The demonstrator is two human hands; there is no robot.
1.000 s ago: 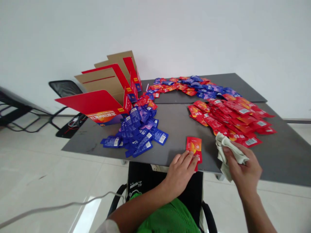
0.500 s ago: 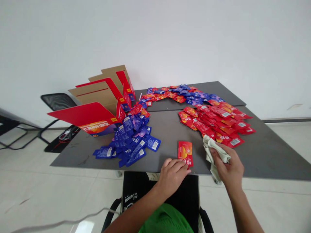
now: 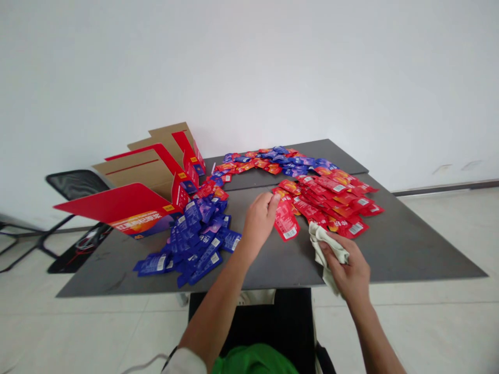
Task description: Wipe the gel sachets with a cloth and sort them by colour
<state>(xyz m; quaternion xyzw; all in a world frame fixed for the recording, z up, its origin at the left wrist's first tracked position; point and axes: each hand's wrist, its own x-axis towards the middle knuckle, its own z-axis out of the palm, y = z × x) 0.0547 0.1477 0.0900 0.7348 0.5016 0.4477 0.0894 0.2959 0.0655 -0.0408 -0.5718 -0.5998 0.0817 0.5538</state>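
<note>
A red packet (image 3: 286,223) hangs from my left hand (image 3: 260,221), pinched at its top edge between thumb and fingers, its barcode side toward me. My right hand (image 3: 348,266) is closed on a crumpled pale cloth (image 3: 325,249) at the table's front edge. Behind the cloth lies a heap of red packets (image 3: 331,195). On the left, a pile of blue packets (image 3: 198,239) spreads over the grey table (image 3: 413,249). Mixed red and blue packets (image 3: 268,160) form a band across the back.
Open red boxes (image 3: 144,208) stand along the table's left side, their flaps leaning outward. Beyond them is a black mesh chair (image 3: 78,184). A white wall (image 3: 249,72) rises behind the table.
My left hand has lifted the red packet off the table and moved up, away from me. The packet now shows its barcode side. The cloth stays in my right hand. The view has shifted.
</note>
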